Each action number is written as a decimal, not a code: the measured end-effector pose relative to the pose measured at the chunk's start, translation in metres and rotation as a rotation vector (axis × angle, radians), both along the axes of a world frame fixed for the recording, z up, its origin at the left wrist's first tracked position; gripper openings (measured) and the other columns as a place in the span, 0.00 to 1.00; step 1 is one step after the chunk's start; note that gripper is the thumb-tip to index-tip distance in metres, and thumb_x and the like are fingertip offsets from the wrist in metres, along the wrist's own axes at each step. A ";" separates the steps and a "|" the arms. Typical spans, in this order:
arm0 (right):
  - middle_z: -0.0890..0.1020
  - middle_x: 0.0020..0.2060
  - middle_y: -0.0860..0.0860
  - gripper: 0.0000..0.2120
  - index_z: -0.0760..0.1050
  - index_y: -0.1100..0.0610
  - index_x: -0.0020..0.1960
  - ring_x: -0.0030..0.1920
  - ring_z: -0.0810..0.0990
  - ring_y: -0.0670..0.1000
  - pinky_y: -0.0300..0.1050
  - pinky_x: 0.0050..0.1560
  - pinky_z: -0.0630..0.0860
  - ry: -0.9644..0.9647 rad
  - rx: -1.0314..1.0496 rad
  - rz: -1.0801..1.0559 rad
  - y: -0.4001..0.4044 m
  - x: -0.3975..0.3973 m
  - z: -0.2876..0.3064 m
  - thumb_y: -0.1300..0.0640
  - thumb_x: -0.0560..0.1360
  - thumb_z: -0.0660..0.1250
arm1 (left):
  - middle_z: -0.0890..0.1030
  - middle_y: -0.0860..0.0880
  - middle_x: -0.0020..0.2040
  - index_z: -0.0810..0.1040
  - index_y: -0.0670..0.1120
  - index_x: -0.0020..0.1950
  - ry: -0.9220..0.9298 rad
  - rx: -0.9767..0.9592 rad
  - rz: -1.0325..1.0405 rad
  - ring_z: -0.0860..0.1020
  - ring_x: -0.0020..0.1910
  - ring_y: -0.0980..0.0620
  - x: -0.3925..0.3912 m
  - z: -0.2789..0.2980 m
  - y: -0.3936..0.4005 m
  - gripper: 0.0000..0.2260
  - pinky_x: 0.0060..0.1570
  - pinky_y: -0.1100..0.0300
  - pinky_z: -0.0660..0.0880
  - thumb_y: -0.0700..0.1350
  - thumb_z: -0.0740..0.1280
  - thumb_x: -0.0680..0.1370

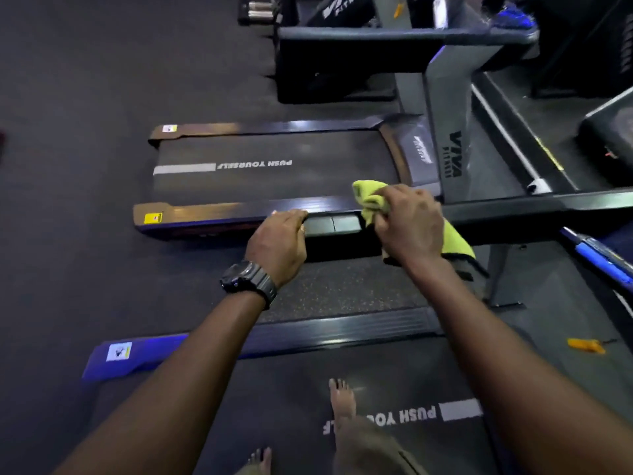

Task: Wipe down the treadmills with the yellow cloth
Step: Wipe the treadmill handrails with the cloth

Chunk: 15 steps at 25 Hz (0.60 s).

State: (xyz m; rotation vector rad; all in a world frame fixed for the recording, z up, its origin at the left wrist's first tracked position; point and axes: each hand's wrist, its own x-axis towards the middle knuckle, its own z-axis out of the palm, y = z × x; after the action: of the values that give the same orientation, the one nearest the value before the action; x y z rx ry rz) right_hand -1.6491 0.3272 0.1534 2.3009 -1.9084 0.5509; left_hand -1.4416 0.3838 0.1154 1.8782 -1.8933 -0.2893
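- Centrally, a person's right hand (409, 224) has its fingers curled round a bunched yellow-green cloth (371, 198), holding it against a dark horizontal handrail bar (334, 226) that runs across the middle of the frame.
- One end of the cloth sticks out above the knuckles; the other end hangs below the wrist, towards centre right.
- Just left of it, the left hand (279, 243) rests on the same bar, fingers pressed together and curled over its top edge. A black chunky wristwatch (248, 279) sits on that wrist.
- Beyond the bar, in the upper middle, lies a black treadmill deck (274, 166) with white lettering reading "PUSH YOURSELF", and a grey upright post (450, 142) at its right end.
- At the bottom of the frame, two bare feet (342, 399) stand on a second dark treadmill belt (394, 378) bearing the same white lettering.
- A small orange object (585, 346) lies at lower right; what it is cannot be told.
- Dark rubber gym flooring (85, 149) fills the left side.
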 end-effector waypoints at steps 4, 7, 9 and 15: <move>0.84 0.50 0.48 0.15 0.80 0.49 0.53 0.49 0.76 0.59 0.55 0.47 0.74 0.024 0.006 0.416 0.001 0.001 -0.015 0.48 0.70 0.62 | 0.83 0.42 0.53 0.80 0.43 0.57 -0.052 -0.044 0.152 0.79 0.52 0.41 -0.020 -0.009 -0.009 0.15 0.57 0.50 0.73 0.45 0.58 0.78; 0.84 0.50 0.51 0.15 0.81 0.51 0.53 0.47 0.77 0.62 0.56 0.46 0.76 -0.092 -0.045 0.180 -0.025 -0.056 -0.005 0.51 0.69 0.63 | 0.83 0.43 0.55 0.81 0.42 0.57 -0.031 -0.092 0.205 0.79 0.54 0.42 -0.026 -0.008 -0.004 0.15 0.57 0.53 0.71 0.45 0.59 0.77; 0.84 0.49 0.49 0.12 0.81 0.50 0.52 0.47 0.77 0.61 0.54 0.45 0.74 -0.021 -0.094 0.269 -0.013 -0.036 -0.014 0.52 0.68 0.69 | 0.83 0.44 0.56 0.81 0.45 0.59 -0.013 -0.065 0.215 0.79 0.56 0.43 -0.023 -0.007 -0.003 0.16 0.55 0.55 0.71 0.47 0.58 0.77; 0.82 0.57 0.50 0.22 0.78 0.50 0.61 0.49 0.77 0.61 0.55 0.48 0.76 -0.257 -0.176 0.466 -0.013 -0.036 -0.026 0.49 0.68 0.66 | 0.81 0.49 0.61 0.79 0.48 0.63 0.032 -0.108 0.132 0.77 0.61 0.50 -0.011 -0.009 0.001 0.17 0.60 0.60 0.69 0.46 0.58 0.77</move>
State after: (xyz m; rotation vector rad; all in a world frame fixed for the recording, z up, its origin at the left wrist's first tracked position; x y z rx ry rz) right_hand -1.6851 0.3139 0.1272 2.6601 -1.3229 1.0598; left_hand -1.4521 0.3845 0.1062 1.9043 -1.7198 -0.1700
